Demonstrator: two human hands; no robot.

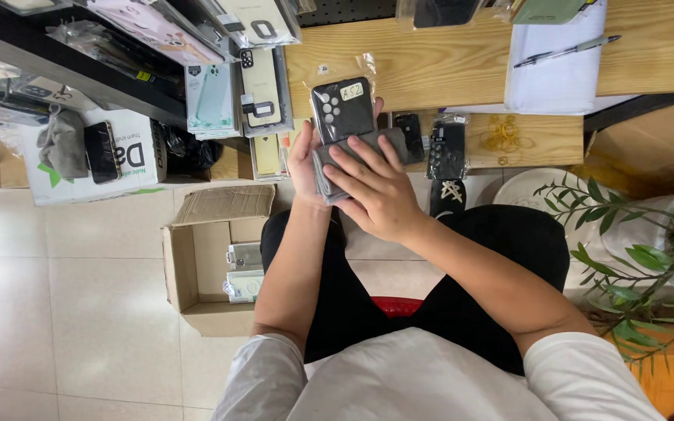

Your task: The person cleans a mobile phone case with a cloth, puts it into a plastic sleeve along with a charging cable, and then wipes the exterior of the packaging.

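Phone case (343,109) partly under cloth (352,156)

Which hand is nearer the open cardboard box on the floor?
Left. The left hand holds the bagged phone case above the cardboard box; the right hand presses a grey cloth, farther away.

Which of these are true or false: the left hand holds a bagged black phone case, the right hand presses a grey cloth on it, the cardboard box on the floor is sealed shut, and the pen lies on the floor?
1. The left hand holds a bagged black phone case. True.
2. The right hand presses a grey cloth against it. True.
3. The cardboard box is sealed shut. False: its flaps are open, with packaged items inside.
4. The pen lies on the floor. False: it rests on white paper on the wooden desk.
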